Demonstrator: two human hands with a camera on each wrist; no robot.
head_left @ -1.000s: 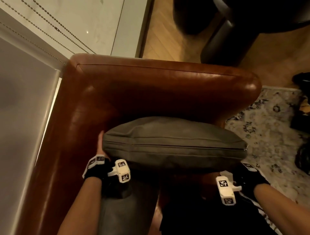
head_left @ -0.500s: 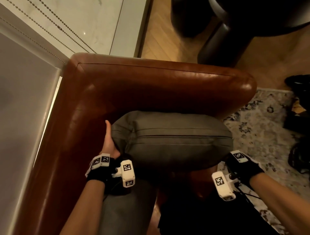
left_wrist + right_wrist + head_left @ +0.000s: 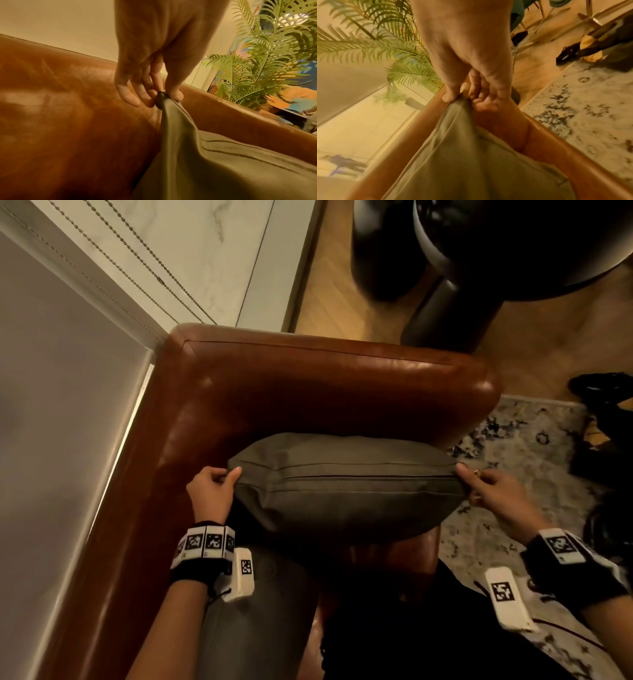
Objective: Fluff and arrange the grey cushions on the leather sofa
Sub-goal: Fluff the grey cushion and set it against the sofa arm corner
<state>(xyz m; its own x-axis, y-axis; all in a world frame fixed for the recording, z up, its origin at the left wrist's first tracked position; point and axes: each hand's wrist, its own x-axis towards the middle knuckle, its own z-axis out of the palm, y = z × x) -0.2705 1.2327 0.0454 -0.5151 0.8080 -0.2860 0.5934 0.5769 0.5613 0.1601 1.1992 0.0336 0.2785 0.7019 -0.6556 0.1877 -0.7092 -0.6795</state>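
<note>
A grey cushion [image 3: 346,487] stands on edge in the corner of the brown leather sofa [image 3: 308,378], its zip seam facing up. My left hand [image 3: 219,477] pinches its upper left corner between thumb and fingers; the left wrist view shows that corner [image 3: 162,96] bunched in the pinch. At the other end my right hand [image 3: 479,479] pinches the upper right corner, seen in the right wrist view as gathered fabric [image 3: 460,102]. A second grey cushion [image 3: 260,611] lies on the seat below my left forearm.
The sofa's armrest [image 3: 342,364] runs behind the cushion, its backrest [image 3: 144,491] along the left by a window blind [image 3: 61,405]. A patterned rug [image 3: 534,446] lies to the right with dark items [image 3: 603,419] on it. A dark round table base [image 3: 445,313] stands beyond the armrest. A palm plant [image 3: 267,56] stands behind the sofa.
Both hands were pressing the cushion's lower sides; they have moved up and now pinch its top corners. The cushion has been squeezed and stands plumper.
</note>
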